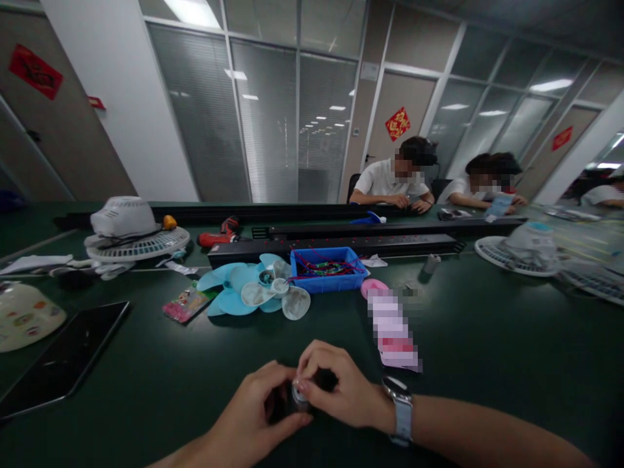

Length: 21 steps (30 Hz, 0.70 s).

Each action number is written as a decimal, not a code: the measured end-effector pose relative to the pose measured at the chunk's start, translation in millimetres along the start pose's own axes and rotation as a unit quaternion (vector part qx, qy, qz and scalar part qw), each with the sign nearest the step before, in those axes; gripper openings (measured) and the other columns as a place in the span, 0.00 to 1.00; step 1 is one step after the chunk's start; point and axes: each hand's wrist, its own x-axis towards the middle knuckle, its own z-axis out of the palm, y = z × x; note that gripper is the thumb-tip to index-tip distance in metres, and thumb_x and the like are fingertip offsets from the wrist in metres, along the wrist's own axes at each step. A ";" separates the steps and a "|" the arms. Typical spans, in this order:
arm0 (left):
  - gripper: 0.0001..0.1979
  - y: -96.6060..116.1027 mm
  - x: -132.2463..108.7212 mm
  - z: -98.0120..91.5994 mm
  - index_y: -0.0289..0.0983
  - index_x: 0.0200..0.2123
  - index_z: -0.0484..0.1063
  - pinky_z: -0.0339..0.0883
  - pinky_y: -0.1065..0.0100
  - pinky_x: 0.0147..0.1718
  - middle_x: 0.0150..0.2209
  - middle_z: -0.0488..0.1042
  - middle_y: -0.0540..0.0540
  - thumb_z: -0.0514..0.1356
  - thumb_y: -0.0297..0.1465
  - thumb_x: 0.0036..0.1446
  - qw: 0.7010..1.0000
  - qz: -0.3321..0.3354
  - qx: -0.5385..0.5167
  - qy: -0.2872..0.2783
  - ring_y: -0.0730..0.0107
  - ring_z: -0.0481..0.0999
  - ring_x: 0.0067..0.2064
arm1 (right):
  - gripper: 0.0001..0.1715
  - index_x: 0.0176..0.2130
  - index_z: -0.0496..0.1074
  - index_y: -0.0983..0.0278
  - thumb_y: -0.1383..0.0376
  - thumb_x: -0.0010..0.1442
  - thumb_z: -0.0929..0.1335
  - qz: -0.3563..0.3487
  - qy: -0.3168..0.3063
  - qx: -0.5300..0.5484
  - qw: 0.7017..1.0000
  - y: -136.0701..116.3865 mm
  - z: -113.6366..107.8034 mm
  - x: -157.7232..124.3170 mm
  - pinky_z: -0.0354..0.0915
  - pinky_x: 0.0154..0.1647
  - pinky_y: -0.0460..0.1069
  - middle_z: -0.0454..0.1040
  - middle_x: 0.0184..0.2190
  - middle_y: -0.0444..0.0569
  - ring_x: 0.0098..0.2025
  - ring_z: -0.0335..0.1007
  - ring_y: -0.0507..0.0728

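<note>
A small grey metal cylinder (299, 398) stands at the near middle of the table, mostly hidden by my fingers. My left hand (258, 406) curves round it, thumb on the near side and fingers on the far side. Over its top, my right hand (341, 388) pinches with thumb and forefinger at something too small to make out. On my right wrist is a watch (400, 396) with a light strap. Beyond my hands lie light-blue fan blades (234, 286) with a paler set of blades (260, 294) on them.
A blue bin (336, 282) of wires stands before black rails (336, 249). Also here are a tablet (68, 354), fan housings (129, 221), a red-and-black power tool (219, 235), a pink item (394, 328) and another grey cylinder (431, 262). Co-workers (390, 185) sit across the table.
</note>
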 end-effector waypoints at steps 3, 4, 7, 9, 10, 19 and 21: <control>0.14 -3.8 0.4 0.7 0.38 0.44 0.75 0.64 0.67 0.34 0.36 0.74 0.45 0.64 0.36 0.55 1.000 -0.001 -0.008 -0.017 0.64 0.73 0.36 | 0.04 0.33 0.70 0.64 0.67 0.61 0.68 0.010 -0.005 0.012 1.000 0.9 0.0 -0.2 0.65 0.37 0.46 0.73 0.33 0.47 0.36 0.70 0.52; 0.14 -4.8 0.5 0.8 0.38 0.45 0.75 0.64 0.68 0.33 0.36 0.74 0.45 0.64 0.36 0.55 1.000 0.002 -0.011 -0.019 0.65 0.73 0.36 | 0.04 0.33 0.70 0.63 0.67 0.61 0.69 0.013 -0.008 0.013 1.000 1.1 0.0 -0.2 0.65 0.37 0.46 0.73 0.33 0.47 0.36 0.70 0.52; 0.14 -5.7 0.6 1.0 0.38 0.45 0.74 0.64 0.68 0.33 0.36 0.74 0.46 0.64 0.36 0.56 1.000 0.010 -0.017 -0.013 0.65 0.73 0.36 | 0.04 0.33 0.70 0.63 0.67 0.61 0.69 0.018 -0.008 0.012 1.000 1.0 -0.1 -0.3 0.66 0.38 0.46 0.73 0.33 0.47 0.36 0.70 0.52; 0.13 -4.3 0.6 0.9 0.38 0.43 0.75 0.64 0.68 0.34 0.36 0.74 0.46 0.64 0.35 0.55 1.000 0.006 -0.014 -0.009 0.65 0.73 0.36 | 0.04 0.32 0.70 0.63 0.67 0.61 0.68 0.020 -0.006 0.010 1.000 0.4 -0.3 -0.2 0.65 0.38 0.46 0.73 0.33 0.47 0.36 0.70 0.52; 0.12 -3.1 0.6 0.7 0.38 0.43 0.75 0.64 0.68 0.33 0.36 0.74 0.45 0.64 0.35 0.55 1.000 0.001 -0.011 -0.007 0.65 0.73 0.36 | 0.04 0.32 0.70 0.63 0.67 0.61 0.68 0.020 -0.006 0.009 1.000 -0.1 -0.4 -0.1 0.65 0.38 0.46 0.73 0.33 0.47 0.36 0.70 0.52; 0.16 1.5 0.7 0.7 0.36 0.44 0.76 0.64 0.68 0.33 0.36 0.76 0.44 0.66 0.37 0.53 1.000 -0.002 0.013 0.008 0.64 0.73 0.35 | 0.04 0.32 0.70 0.64 0.66 0.61 0.68 0.023 -0.001 -0.016 1.000 -1.8 0.3 -1.0 0.65 0.37 0.47 0.73 0.34 0.48 0.36 0.70 0.52; 0.17 -0.6 1.7 1.4 0.36 0.44 0.76 0.64 0.69 0.32 0.36 0.76 0.44 0.66 0.39 0.53 1.000 0.002 0.006 0.008 0.65 0.73 0.35 | 0.05 0.32 0.70 0.64 0.66 0.60 0.68 0.025 0.000 -0.018 1.000 -1.7 0.2 -0.7 0.65 0.37 0.46 0.73 0.34 0.48 0.35 0.70 0.52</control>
